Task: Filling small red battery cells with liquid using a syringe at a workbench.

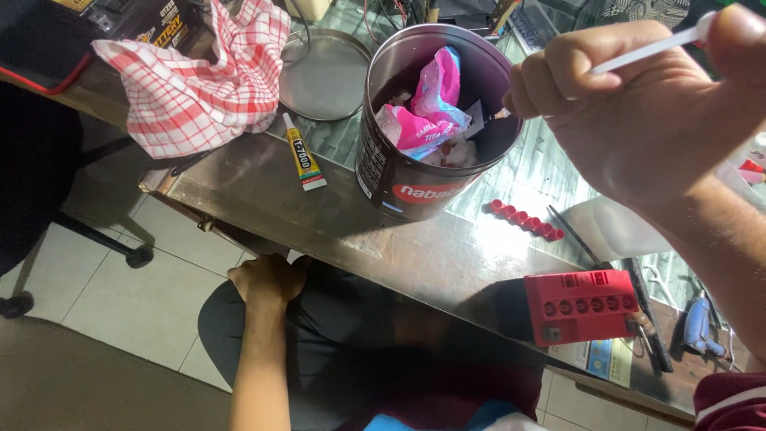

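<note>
My right hand [638, 112] is raised over the table's right side, closed around a thin white stick [650, 49], just right of the rim of a dark round tin [399, 172]. Crumpled pink and blue wrappers [431, 104] and white scraps fill the tin. Below the table edge my left hand [267, 279] rests on my knee with its fingers curled, holding nothing that I can see.
A red-and-white checked cloth [199, 80] lies at the back left, beside the tin's round lid [323, 76] and a small yellow glue tube [303, 156]. A red battery cover [581, 305], a strip of red caps [527, 219], black tweezers [574, 235] and a blue tool [698, 323] lie right.
</note>
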